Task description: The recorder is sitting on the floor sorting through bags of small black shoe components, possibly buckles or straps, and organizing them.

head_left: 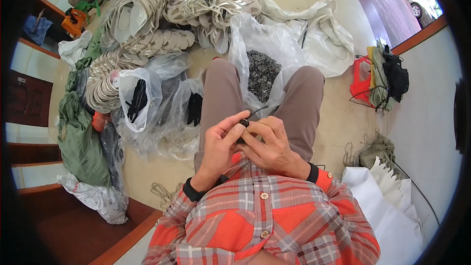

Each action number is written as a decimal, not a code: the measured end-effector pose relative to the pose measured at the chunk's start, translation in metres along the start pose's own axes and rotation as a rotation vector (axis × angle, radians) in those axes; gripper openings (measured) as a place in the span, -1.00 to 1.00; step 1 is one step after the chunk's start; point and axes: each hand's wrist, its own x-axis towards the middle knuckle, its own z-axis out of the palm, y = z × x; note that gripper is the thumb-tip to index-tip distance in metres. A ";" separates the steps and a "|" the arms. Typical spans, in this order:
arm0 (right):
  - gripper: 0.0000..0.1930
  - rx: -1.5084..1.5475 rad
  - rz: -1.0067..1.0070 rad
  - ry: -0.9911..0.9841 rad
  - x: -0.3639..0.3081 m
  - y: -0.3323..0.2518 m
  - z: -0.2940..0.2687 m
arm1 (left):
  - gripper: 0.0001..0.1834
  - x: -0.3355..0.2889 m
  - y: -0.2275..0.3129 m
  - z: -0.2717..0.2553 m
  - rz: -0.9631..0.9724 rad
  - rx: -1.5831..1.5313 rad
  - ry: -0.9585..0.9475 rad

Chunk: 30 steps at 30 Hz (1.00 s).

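1. Together, the left hand (218, 145) and right hand (269, 146) meet over the lap, each grip closed on one small black part (244, 123) pinched between the fingertips.
2. A thin dark strap end (259, 111) sticks out just beyond the grip.
3. Further beyond it, between the knees, stands an open clear bag of small grey metal pieces (262, 71).
4. Left of the grip lies a clear bag holding black straps (138, 99); far beyond are piled pale sandal soles (162, 14).

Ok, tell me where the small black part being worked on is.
Head view, centre: the small black part is pinched between left hand and right hand, above the lap.
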 end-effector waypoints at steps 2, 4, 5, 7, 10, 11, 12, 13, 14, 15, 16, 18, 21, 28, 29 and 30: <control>-0.68 0.233 0.139 -0.008 -0.001 0.005 -0.005 | -0.66 0.003 0.002 0.001 -0.003 0.002 -0.027; -0.71 0.267 0.227 -0.004 0.002 0.014 -0.012 | -0.66 0.004 0.003 0.007 0.044 0.248 -0.025; -0.73 0.334 0.347 0.020 0.005 0.019 -0.014 | -0.66 0.005 0.003 0.007 0.041 0.246 -0.026; -0.79 0.362 0.485 -0.007 0.018 0.028 -0.016 | -0.66 0.008 0.004 0.003 0.002 0.294 -0.032; -0.76 0.652 0.644 -0.294 0.022 0.035 -0.011 | -0.65 0.010 0.006 0.000 0.111 0.504 -0.042; -0.76 0.670 0.666 -0.396 0.026 0.036 -0.014 | -0.65 0.011 0.005 -0.002 0.130 0.560 -0.055; -0.76 0.671 0.666 -0.399 0.025 0.037 -0.014 | -0.65 0.011 0.007 -0.002 0.130 0.558 -0.052; -0.80 0.746 0.732 -0.483 0.022 0.039 -0.012 | -0.66 0.012 0.011 -0.002 0.082 0.575 -0.018; -0.84 0.821 0.798 -0.567 0.020 0.040 -0.011 | -0.66 0.013 0.015 -0.002 0.033 0.591 0.015; -0.84 0.822 0.797 -0.569 0.017 0.042 -0.010 | -0.66 0.015 0.019 -0.004 0.035 0.591 0.016; -0.86 0.983 0.915 -0.510 0.015 0.043 -0.009 | -0.68 0.017 0.024 -0.006 -0.041 0.277 -0.052; -0.88 1.142 1.029 -0.446 0.012 0.043 -0.007 | -0.70 0.020 0.023 -0.010 -0.113 -0.036 -0.120; -0.84 1.258 1.042 -0.291 0.013 0.036 -0.004 | -0.69 0.024 0.010 -0.019 -0.071 0.010 -0.142; -0.77 1.148 0.957 -0.408 0.032 0.029 -0.010 | -0.76 0.027 0.017 -0.020 0.007 0.339 -0.117; -0.77 1.032 0.885 -0.453 0.032 0.030 -0.008 | -0.76 0.027 0.018 -0.020 0.018 0.400 -0.112; -0.77 1.032 0.885 -0.455 0.028 0.032 -0.005 | -0.76 0.027 0.018 -0.020 0.029 0.462 -0.106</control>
